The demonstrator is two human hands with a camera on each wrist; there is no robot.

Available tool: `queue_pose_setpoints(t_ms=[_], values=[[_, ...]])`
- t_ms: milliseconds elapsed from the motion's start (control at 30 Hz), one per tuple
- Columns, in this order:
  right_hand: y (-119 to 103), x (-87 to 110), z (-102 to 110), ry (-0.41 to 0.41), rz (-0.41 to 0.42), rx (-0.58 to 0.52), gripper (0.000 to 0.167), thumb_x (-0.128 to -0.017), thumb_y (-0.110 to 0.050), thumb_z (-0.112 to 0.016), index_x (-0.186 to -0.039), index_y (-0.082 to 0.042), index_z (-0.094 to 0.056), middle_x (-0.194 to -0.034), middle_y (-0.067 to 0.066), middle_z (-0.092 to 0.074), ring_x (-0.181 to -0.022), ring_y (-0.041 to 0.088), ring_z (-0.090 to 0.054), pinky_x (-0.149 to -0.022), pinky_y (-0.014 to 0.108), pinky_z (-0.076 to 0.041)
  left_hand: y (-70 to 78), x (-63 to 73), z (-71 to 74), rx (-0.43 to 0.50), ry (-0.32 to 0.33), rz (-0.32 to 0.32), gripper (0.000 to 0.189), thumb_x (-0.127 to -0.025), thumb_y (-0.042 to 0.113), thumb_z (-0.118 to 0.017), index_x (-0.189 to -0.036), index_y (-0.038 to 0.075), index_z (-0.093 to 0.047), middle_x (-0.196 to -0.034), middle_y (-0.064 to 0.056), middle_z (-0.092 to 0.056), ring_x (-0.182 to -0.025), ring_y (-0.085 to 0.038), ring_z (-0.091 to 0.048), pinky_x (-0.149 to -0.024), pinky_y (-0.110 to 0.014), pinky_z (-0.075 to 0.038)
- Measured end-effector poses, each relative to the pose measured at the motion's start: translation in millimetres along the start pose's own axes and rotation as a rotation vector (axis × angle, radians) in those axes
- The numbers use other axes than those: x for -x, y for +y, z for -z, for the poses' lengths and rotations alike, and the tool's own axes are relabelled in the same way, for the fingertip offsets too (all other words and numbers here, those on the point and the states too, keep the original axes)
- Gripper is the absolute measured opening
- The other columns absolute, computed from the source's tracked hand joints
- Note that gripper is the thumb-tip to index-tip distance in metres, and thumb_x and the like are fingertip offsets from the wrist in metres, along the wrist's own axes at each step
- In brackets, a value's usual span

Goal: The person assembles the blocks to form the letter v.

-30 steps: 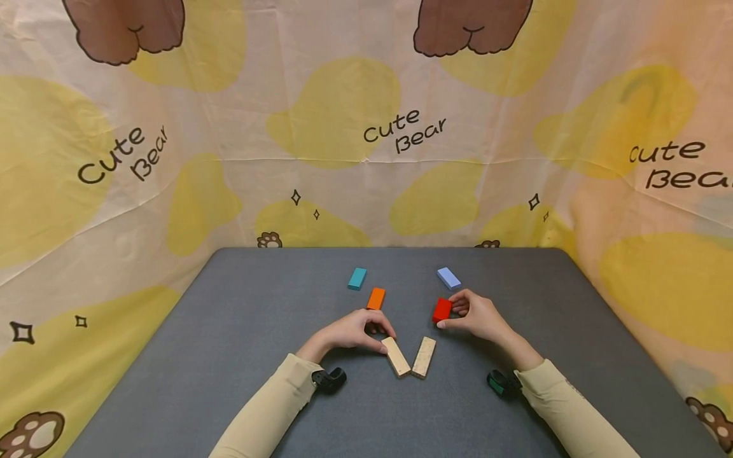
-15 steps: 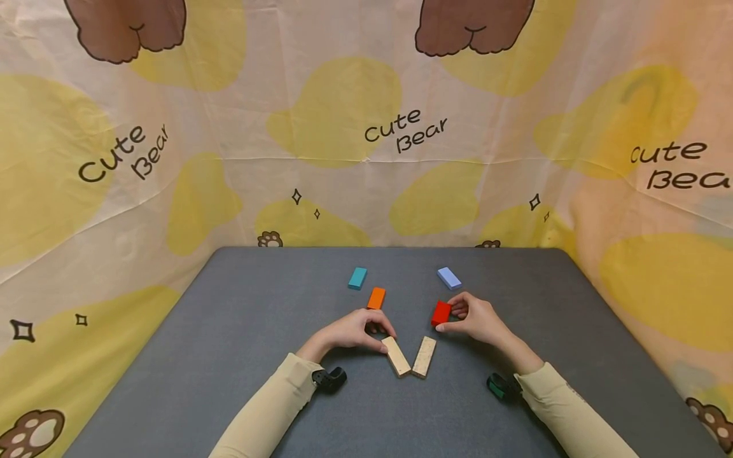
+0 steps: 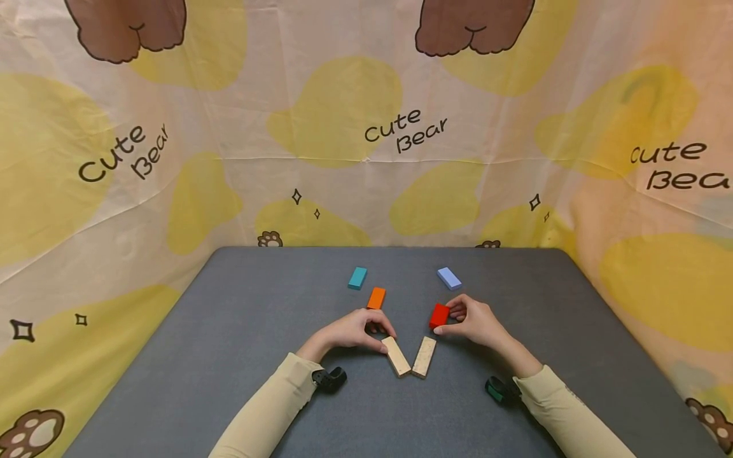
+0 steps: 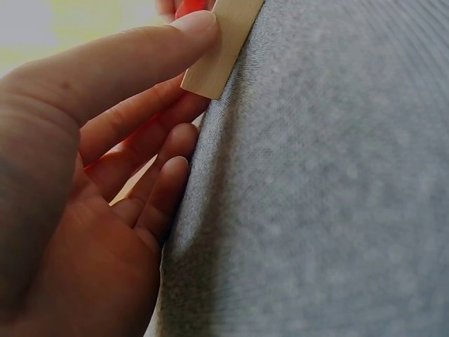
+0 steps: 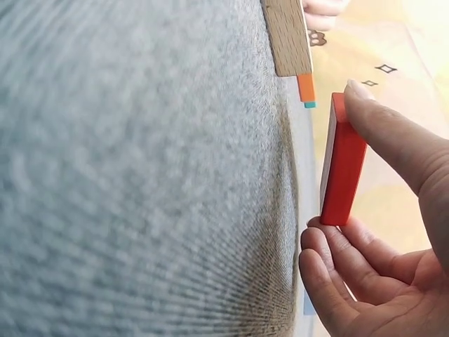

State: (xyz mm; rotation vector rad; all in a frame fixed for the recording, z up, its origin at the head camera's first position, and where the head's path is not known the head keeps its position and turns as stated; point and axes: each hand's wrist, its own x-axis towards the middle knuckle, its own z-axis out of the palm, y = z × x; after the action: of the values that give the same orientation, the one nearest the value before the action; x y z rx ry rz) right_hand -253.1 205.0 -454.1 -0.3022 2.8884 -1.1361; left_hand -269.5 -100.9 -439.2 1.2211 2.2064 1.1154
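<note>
Between its thumb and fingers, my left hand [image 3: 356,329] pinches the far end of a plain wooden block [image 3: 397,357] lying on the table. The left wrist view shows the thumb against that block [image 4: 228,53]. A second plain wooden block [image 3: 424,357] lies to its right, the two forming a V with near ends close together. My right hand [image 3: 476,320] holds a red block [image 3: 439,315] by its ends, thumb on one end and fingertips on the other. In the right wrist view the red block [image 5: 342,165] appears raised off the table.
Beyond my left hand lies an orange block [image 3: 376,298], with a teal block [image 3: 357,278] farther back. A light blue block [image 3: 449,278] lies beyond my right hand. The grey table [image 3: 263,286] ends at a patterned cloth backdrop [image 3: 332,127].
My right hand has moved slightly toward me and to the left with the red block, closer to the wooden blocks. The left hand and the other blocks stay in place.
</note>
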Motion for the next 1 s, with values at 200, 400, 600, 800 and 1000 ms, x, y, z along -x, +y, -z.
queue_pose_setpoints(t_ms=[200,400,600,800,1000], values=[[-1,0.0,-2,-0.004,-0.007,0.007,0.067,-0.066,-0.045,-0.084,-0.11,-0.001,-0.058,-0.103,0.011,-0.065,-0.092,0.022,-0.063,-0.084,0.04,-0.053,-1.8,-0.3,0.4,-0.004,-0.001,0.001,0.029,-0.081,0.012,-0.075,-0.109,0.004,-0.068,-0.107,-0.012,-0.065,-0.098,-0.03,-0.055,-0.088,-0.038,-0.047],[0,-0.1,-3,0.003,-0.011,0.013,0.067,-0.065,-0.045,-0.084,-0.109,-0.001,-0.059,-0.102,0.01,-0.065,-0.091,0.021,-0.063,-0.084,0.04,-0.053,-1.6,-0.2,0.1,0.001,-0.003,0.004,0.03,-0.081,0.011,-0.075,-0.109,0.004,-0.068,-0.108,-0.012,-0.064,-0.099,-0.03,-0.055,-0.088,-0.038,-0.047],[1,0.5,-5,0.006,-0.019,0.013,0.067,-0.064,-0.046,-0.085,-0.109,-0.002,-0.059,-0.102,0.009,-0.065,-0.091,0.021,-0.062,-0.083,0.039,-0.053,0.1,-0.1,-0.5,0.009,0.005,0.004,0.029,-0.081,0.01,-0.075,-0.108,0.004,-0.068,-0.107,-0.012,-0.064,-0.099,-0.031,-0.055,-0.089,-0.038,-0.047],[0,2.3,-7,0.013,-0.016,0.008,0.066,-0.064,-0.044,-0.085,-0.108,-0.002,-0.059,-0.101,0.009,-0.065,-0.09,0.02,-0.062,-0.082,0.039,-0.052,-0.4,-0.3,-0.1,0.006,0.003,0.005,0.029,-0.081,0.01,-0.074,-0.108,0.003,-0.068,-0.108,-0.013,-0.064,-0.098,-0.031,-0.055,-0.089,-0.036,-0.047],[-2,4.4,-8,0.012,-0.011,0.008,0.067,-0.064,-0.045,-0.085,-0.108,-0.002,-0.059,-0.101,0.01,-0.065,-0.091,0.021,-0.063,-0.083,0.04,-0.052,-20.7,-4.7,-4.2,-0.019,0.002,0.001,0.03,-0.082,0.013,-0.074,-0.11,0.005,-0.068,-0.109,-0.011,-0.064,-0.1,-0.031,-0.055,-0.089,-0.037,-0.047]])
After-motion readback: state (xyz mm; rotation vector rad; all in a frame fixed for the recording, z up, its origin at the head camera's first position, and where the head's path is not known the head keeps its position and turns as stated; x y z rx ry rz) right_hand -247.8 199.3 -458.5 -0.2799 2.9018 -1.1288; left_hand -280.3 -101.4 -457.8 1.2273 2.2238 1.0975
